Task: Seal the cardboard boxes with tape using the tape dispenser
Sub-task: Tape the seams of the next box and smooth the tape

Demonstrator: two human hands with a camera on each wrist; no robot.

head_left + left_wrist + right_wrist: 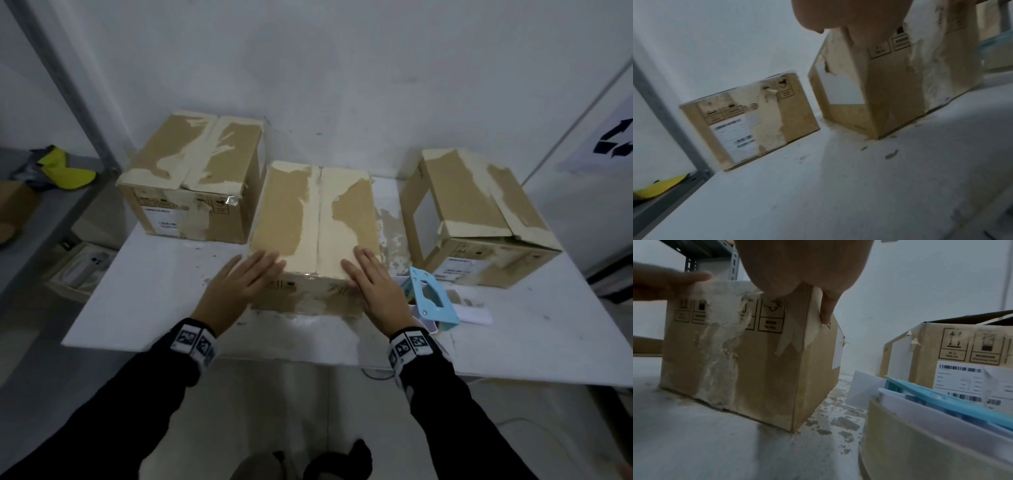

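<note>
Both hands flat on the middle box [315,219] at the tabletop's [164,294] near centre: left hand [236,287] on its near-left corner, right hand [376,287] on the near-right, fingers straight, each grip apart and holding nothing. The dispenser [433,301] lies just right of the right hand. The head view shows the flaps closed; the left wrist view shows the left box's [748,120] label; the right wrist view shows the right box's [962,353] barcode.
</note>
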